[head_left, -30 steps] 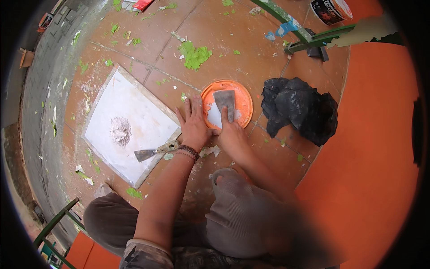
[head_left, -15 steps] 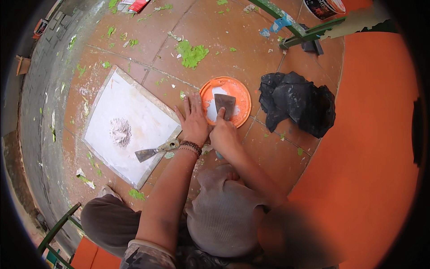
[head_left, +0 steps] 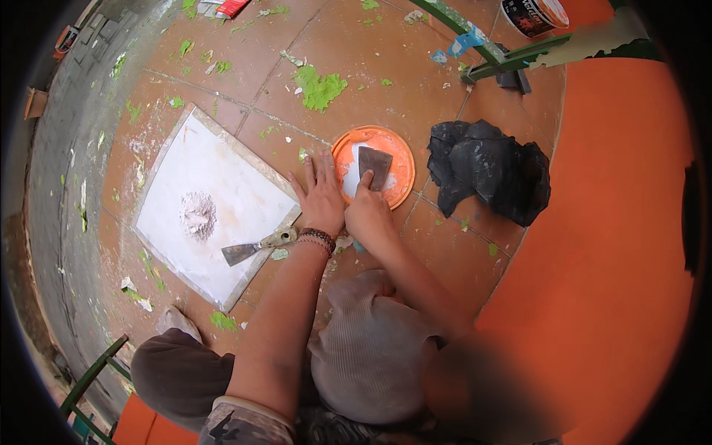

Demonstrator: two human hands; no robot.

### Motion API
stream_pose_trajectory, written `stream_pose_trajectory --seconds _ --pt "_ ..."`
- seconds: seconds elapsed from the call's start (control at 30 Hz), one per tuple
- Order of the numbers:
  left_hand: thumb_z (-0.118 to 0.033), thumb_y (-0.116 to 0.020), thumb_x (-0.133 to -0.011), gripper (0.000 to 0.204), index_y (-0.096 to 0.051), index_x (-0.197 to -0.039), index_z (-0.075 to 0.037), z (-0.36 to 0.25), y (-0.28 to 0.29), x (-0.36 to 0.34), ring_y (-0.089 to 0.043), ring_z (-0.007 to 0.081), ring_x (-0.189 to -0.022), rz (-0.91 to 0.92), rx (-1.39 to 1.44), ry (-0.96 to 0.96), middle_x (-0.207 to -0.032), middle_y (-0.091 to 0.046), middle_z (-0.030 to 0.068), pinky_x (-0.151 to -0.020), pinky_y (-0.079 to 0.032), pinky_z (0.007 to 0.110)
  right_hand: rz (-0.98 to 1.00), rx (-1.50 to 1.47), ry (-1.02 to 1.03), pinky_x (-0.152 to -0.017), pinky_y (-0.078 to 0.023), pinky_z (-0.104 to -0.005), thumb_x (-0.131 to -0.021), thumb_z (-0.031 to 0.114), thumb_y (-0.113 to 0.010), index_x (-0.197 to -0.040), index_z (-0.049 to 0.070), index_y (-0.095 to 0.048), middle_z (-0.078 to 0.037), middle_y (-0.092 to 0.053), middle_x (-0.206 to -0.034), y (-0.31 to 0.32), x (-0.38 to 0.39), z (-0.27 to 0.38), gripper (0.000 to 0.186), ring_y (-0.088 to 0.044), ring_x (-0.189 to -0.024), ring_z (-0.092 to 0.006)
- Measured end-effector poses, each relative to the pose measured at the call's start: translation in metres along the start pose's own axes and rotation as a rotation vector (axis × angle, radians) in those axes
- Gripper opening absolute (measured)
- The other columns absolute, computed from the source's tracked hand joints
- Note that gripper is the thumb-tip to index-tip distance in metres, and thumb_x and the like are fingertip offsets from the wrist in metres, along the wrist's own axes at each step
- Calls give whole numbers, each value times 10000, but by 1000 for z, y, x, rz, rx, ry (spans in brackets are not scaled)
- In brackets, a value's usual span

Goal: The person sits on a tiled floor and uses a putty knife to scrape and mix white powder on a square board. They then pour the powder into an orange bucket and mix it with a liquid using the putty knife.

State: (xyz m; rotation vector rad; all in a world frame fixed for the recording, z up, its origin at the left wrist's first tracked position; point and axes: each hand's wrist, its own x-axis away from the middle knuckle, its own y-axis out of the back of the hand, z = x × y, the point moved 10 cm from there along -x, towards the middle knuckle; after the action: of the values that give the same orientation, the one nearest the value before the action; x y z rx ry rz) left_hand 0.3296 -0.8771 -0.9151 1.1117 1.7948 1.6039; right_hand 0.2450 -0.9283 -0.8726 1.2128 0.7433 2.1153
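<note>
My right hand (head_left: 367, 216) is closed round a wide putty knife (head_left: 376, 166), its index finger stretched along the blade. The blade lies flat over a round orange lid (head_left: 409, 187) smeared with orange paint, with a white patch showing on its left. My left hand (head_left: 323, 203) rests with fingers spread against the lid's left edge, holding nothing. Beside the left wrist, a narrower scraper (head_left: 241, 253) lies across the corner of a white square board (head_left: 167, 174). A small heap of pale powder (head_left: 197, 215) sits on that board.
A crumpled black plastic bag (head_left: 493, 170) lies right of the lid, near an orange surface (head_left: 593, 245). Green paint flakes (head_left: 319, 88) are scattered over the brown tiles. A green metal frame (head_left: 486, 53) and a paint bucket (head_left: 530, 18) stand at the far right.
The putty knife's blade has shifted slightly away from me and turned a little on the lid. My left hand has stayed at the lid's edge.
</note>
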Motion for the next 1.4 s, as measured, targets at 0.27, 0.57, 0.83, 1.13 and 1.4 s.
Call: stream_pose_trajectory --seconds 0.27,0.57,0.83,1.13,1.4 --pt "-504 -786 -665 1173 -119 -1536 -88 -4 19 -1 -115 289 -1478 257 118 23 -1582 -229 46 -1153 32 620 62 200 186 -763 -507 -486 -811 58 -598 -1448 -111 -233 -283 -651 -851 1 -9 -13 753 -649 -807 -447" --pt "-388 -879 -541 1262 -144 -1538 -145 -11 19 -16 -123 336 -1471 293 226 -157 -1574 -255 55 -1152 28 621 69 395 300 -735 -504 -496 -868 90 -506 -1492 238 -341 -252 -602 -893 22 14 -67 662 -649 -821 -410" --pt "-355 -888 -516 1293 -127 -1540 -145 -16 16 -15 -127 320 -1473 295 227 -165 -1578 -243 48 -1153 22 623 171 507 425 -685 -518 -486 -861 70 -520 -1486 222 -363 -223 -587 -785 34 4 -58 662 -639 -723 -397" --pt "-355 -892 -509 1296 -135 -1535 -123 -14 20 -17 -124 328 -1472 289 265 -162 -1582 -231 51 -1152 19 625 246 503 306 -756 -522 -485 -880 80 -453 -1489 110 -312 -287 -616 -938 25 2 -35 626 -649 -842 -431" --pt "-344 -893 -511 1294 -133 -1535 -126 -18 20 -17 -118 321 -1476 332 233 -135 -1588 -218 43 -1145 30 638 4 266 233 -690 -504 -495 -876 85 -543 -1482 142 -357 -254 -611 -806 6 7 -46 636 -637 -734 -418"
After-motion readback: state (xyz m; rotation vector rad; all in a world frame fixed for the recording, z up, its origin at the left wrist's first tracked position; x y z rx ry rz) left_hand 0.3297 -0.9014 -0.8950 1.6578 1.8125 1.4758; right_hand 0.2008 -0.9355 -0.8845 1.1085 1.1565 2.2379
